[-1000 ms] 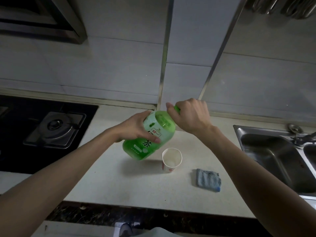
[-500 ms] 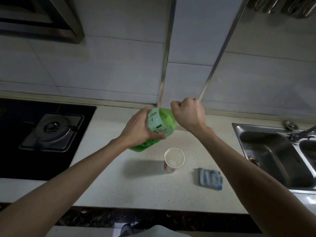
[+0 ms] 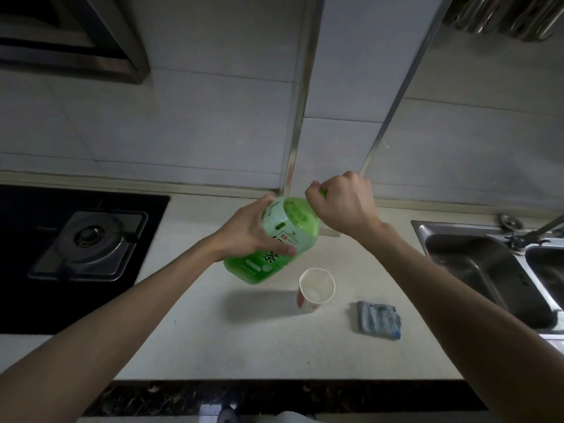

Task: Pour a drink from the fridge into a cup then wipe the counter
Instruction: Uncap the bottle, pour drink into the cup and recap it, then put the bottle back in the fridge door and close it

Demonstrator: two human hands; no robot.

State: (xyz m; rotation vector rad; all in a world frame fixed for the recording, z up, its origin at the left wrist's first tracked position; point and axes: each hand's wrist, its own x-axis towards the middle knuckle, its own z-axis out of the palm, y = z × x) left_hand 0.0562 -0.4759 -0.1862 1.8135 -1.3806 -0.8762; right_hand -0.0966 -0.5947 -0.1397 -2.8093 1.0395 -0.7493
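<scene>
The green bottle (image 3: pixel 276 244) is held tilted above the counter (image 3: pixel 244 340), neck up toward the wall and base down-left beside the paper cup (image 3: pixel 316 290), its body clasped by the left hand (image 3: pixel 248 228) and its cap enclosed by the right hand (image 3: pixel 345 201).

2 hands — left (image 3: pixel 247 232), right (image 3: pixel 343 203) — 1 green bottle (image 3: pixel 274 248), 1 paper cup (image 3: pixel 316 290), 1 blue cloth (image 3: pixel 378 320), 1 burner (image 3: pixel 88 236)
</scene>
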